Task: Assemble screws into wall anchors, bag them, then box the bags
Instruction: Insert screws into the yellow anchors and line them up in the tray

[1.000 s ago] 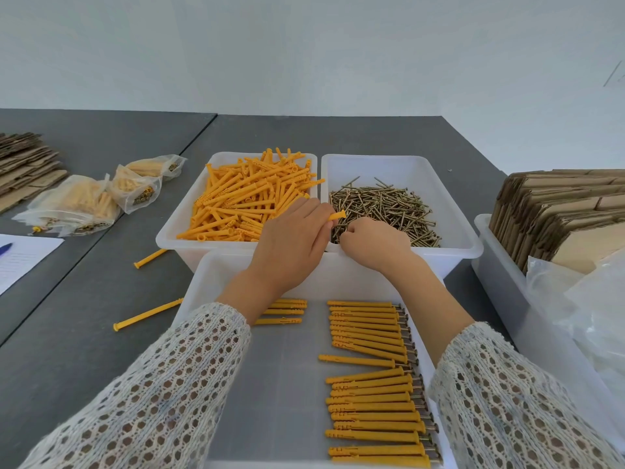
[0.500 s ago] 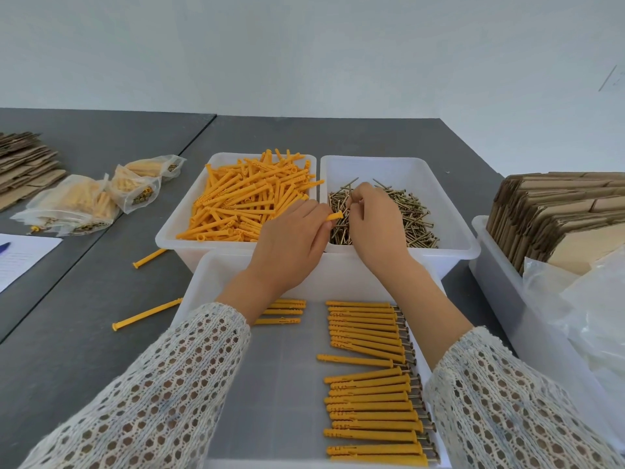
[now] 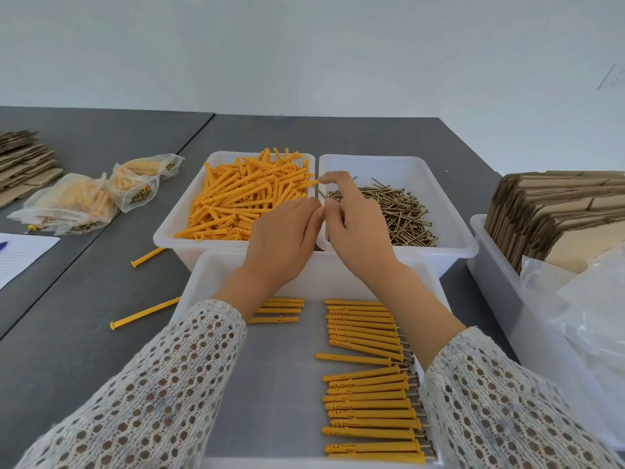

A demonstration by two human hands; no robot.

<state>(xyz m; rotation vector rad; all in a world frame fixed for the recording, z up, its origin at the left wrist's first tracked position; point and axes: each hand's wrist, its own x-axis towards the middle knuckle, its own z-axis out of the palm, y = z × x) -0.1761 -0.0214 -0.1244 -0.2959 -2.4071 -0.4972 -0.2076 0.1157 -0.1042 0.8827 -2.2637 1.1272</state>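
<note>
Hands: left (image 3: 282, 240) curled, right (image 3: 351, 218) seemingly pinching a screw (image 3: 321, 192).

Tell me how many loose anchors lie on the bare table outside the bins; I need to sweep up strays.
2: one anchor by the front-left corner of the anchor bin, another anchor left of the near tray. Others may be hidden.

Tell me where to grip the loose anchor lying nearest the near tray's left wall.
Pinch the loose anchor mid-shaft, from straight above. It lies flat on the table, flanged head toward the left, its right end touching or tucked by the near tray; both long sides look free.
</note>
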